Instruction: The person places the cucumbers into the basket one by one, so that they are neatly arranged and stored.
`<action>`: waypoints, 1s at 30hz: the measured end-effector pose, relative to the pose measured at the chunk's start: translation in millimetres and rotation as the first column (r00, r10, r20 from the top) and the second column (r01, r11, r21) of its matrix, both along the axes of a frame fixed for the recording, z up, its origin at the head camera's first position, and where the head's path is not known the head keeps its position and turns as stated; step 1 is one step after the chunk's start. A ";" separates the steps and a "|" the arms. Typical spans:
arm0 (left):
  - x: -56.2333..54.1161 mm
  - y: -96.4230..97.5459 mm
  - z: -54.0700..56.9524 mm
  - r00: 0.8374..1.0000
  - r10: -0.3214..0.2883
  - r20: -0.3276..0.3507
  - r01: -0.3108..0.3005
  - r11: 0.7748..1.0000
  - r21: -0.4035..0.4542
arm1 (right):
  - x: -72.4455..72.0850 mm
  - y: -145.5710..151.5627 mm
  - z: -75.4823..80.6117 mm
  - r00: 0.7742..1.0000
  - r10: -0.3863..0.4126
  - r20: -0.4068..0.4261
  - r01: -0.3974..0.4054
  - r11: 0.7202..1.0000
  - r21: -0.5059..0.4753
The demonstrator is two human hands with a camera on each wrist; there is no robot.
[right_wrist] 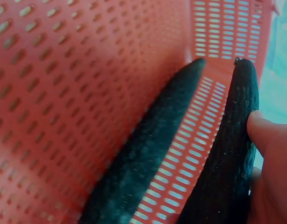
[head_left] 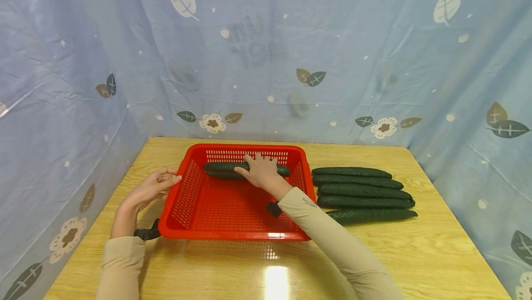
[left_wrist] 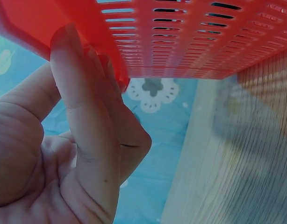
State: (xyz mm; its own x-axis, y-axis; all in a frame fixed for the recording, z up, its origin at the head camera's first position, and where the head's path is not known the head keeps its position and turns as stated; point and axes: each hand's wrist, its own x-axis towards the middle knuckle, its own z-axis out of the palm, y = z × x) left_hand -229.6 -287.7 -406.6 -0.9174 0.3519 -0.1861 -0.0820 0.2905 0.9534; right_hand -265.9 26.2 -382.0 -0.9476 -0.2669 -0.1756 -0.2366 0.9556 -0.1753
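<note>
A red plastic basket (head_left: pixel 232 235) with slotted walls stands on the table. My left hand (head_left: pixel 155 187) is at its left rim; thumb and fingertips take the rim's edge between them, the fingers coming from beneath in the left wrist view. Inside the basket, along its back wall, my right hand (head_left: pixel 262 171) grips a dark green cucumber (right_wrist: pixel 227 154), the thumb on its side. Another cucumber (right_wrist: pixel 143 144) lies next to it on the basket floor, with a gap between the two in the right wrist view. The held cucumber's middle is partly hidden by my hand in the head view.
Several more cucumbers (head_left: pixel 365 191) lie side by side on the wooden table (head_left: pixel 440 249), just right of the basket and near my right forearm. A blue patterned curtain (head_left: pixel 266 60) encloses the table at the back and both sides.
</note>
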 end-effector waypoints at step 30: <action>-2.4 -2.3 -0.6 1.000 0.005 0.012 -0.005 1.000 -0.012 | -0.2 -14.5 -38.9 0.991 0.074 -0.112 -0.041 0.962 0.271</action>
State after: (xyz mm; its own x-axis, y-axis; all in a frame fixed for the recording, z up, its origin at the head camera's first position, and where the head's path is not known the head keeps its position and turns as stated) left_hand -232.0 -290.1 -407.2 -0.9168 0.3446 -0.2017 -0.0952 0.3019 0.9486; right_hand -266.1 11.7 -420.8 -0.9506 -0.2801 -0.1341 -0.2959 0.9479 0.1177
